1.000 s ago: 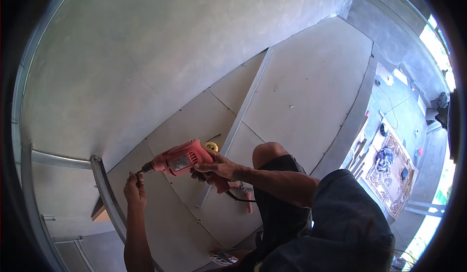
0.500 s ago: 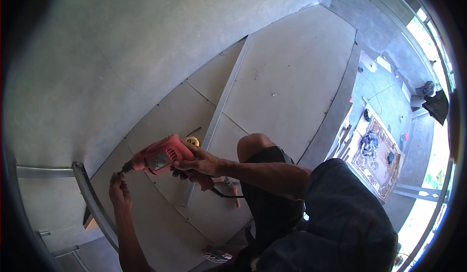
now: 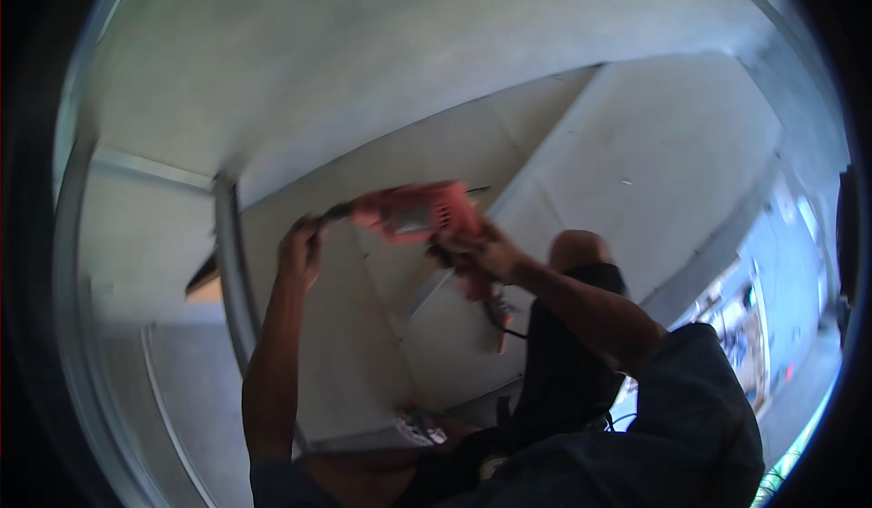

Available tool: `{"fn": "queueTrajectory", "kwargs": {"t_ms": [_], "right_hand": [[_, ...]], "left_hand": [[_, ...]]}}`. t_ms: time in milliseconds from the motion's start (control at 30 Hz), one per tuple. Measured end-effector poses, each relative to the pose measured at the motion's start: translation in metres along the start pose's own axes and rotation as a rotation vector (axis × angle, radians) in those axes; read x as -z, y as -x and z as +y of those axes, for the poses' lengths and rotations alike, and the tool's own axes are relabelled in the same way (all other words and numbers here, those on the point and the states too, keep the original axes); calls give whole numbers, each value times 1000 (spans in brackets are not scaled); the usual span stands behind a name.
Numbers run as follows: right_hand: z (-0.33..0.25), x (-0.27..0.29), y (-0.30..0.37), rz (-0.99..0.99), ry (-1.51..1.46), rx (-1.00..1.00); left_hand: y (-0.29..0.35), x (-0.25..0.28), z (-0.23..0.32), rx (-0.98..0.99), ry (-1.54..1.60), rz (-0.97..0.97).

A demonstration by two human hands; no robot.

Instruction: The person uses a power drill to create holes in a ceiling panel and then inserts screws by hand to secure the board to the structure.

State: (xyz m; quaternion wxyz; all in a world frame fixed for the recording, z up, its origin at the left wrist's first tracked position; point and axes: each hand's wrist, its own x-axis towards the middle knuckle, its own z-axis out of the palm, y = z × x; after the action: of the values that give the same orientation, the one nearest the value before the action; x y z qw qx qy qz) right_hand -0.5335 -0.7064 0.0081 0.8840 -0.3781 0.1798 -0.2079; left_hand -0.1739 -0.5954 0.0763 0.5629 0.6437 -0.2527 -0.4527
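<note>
Head view: red drill (image 3: 409,210) held above pale panels (image 3: 350,354), tip (image 3: 339,210) leftward. Right hand (image 3: 481,250): fingers wrapped round handle (image 3: 480,285), probably bearing weight. Left hand (image 3: 301,249) at drill's tip, likely steadying it; blur hides whether fingers pinch anything. Metal post (image 3: 234,267) left of left hand.

Right hand (image 3: 495,252) wrapped round grip of red drill (image 3: 418,213), nose pointing left — left hand (image 3: 300,252) up at its tip, contact blurred. Grey panels (image 3: 663,163) beyond, metal strip (image 3: 545,145) across them — metal post (image 3: 234,267) left of left hand.
</note>
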Motion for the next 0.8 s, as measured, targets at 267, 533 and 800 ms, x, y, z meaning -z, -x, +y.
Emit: {"fn": "queueTrajectory", "kwargs": {"t_ms": [267, 533, 800], "right_hand": [[-35, -56, 18, -50, 121, 164], [-87, -161, -8, -5, 813, 70], [-89, -241, -107, -211, 1402, -65]], "left_hand": [[31, -16, 31, 103, 376, 120], [25, 16, -35, 138, 154, 329], [-11, 63, -75, 102, -558, -76]]}}
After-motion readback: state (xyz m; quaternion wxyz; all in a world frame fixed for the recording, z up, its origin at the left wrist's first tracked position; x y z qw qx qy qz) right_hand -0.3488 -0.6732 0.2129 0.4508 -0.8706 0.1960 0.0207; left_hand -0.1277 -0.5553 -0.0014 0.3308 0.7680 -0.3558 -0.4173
